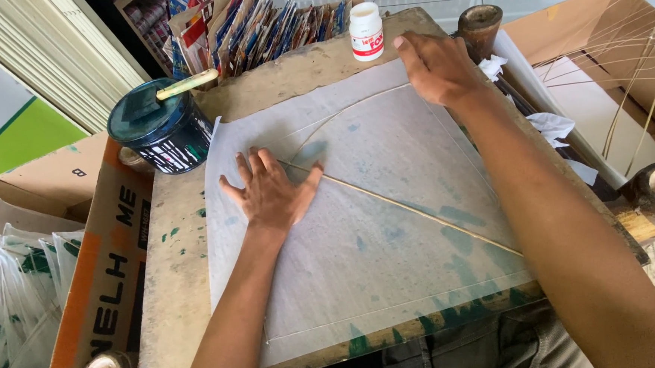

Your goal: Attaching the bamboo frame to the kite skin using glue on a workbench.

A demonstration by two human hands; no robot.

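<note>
The left hand lies flat on a sheet of thin white paper, fingers spread and palm down, gripping nothing. It presses just beside a thin bamboo stick that runs on a slant across the sheet, from near the thumb toward the lower right. The right hand rests at the sheet's far corner — also open, fingers together, pressing the paper's edge down. The two hands are well apart, one near the middle of the sheet, one at its top.

The paper covers most of a worn wooden board stained with green paint. A second, curved stick arcs under the paper between the hands.

At the board's far left corner stands a dark paint can with a brush laid across its lid. A small white glue bottle stands on the far edge, just beside the right hand. Behind it — a row of coloured packets. To the right, a cardboard box holds more thin sticks; crumpled paper scraps lie by the right forearm.
</note>
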